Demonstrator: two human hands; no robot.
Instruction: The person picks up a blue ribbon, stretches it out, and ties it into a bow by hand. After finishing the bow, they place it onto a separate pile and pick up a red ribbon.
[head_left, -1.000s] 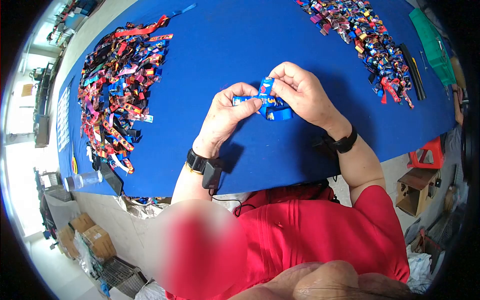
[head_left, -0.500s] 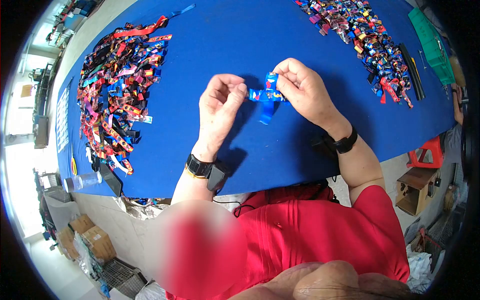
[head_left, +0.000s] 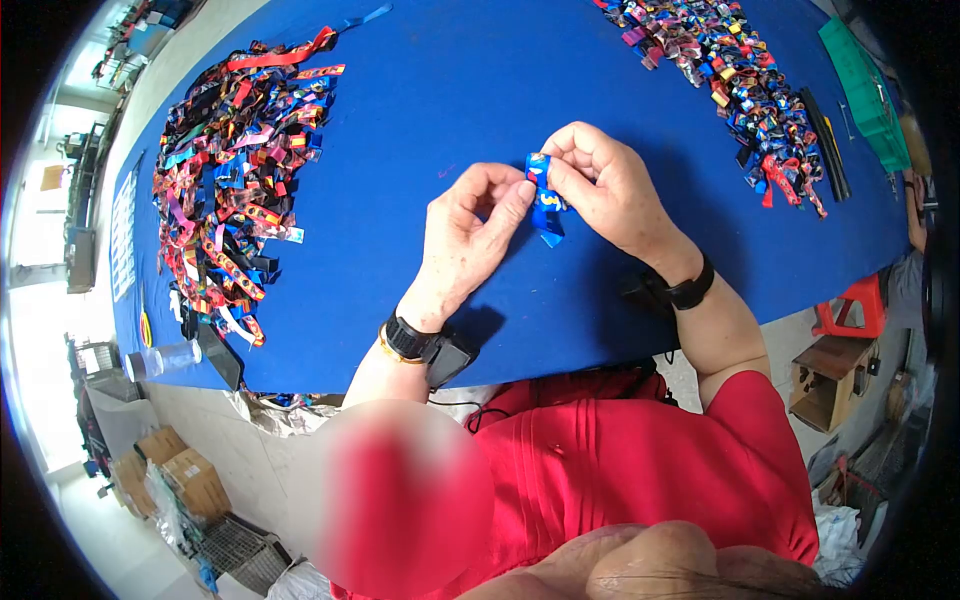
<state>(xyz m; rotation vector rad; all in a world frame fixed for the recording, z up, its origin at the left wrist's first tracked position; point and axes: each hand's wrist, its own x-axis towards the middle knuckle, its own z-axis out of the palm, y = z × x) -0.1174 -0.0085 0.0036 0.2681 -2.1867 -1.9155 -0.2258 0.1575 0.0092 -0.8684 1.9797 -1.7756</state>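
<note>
A blue printed ribbon (head_left: 546, 200) is pinched between my two hands above the blue table, folded into a small loop with a loose tail hanging down. My left hand (head_left: 472, 222) grips its left side between thumb and forefinger. On the ribbon's right side, my right hand (head_left: 605, 185) is closed with thumb against the curled fingers. How the ribbon folds behind the fingertips is hidden.
A heap of loose printed ribbon strips (head_left: 235, 180) lies on the blue table (head_left: 430, 90) to the left. Many small looped ribbons (head_left: 730, 80) form a long pile at the right, beside black strips (head_left: 825, 150) and a green bin (head_left: 865, 90). A clear jar (head_left: 165, 361) lies at the near-left edge.
My left hand has moved right and slightly down, closing up to my right hand. The ribbon end that stretched left is now drawn in close to the loop. My right hand has barely moved.
</note>
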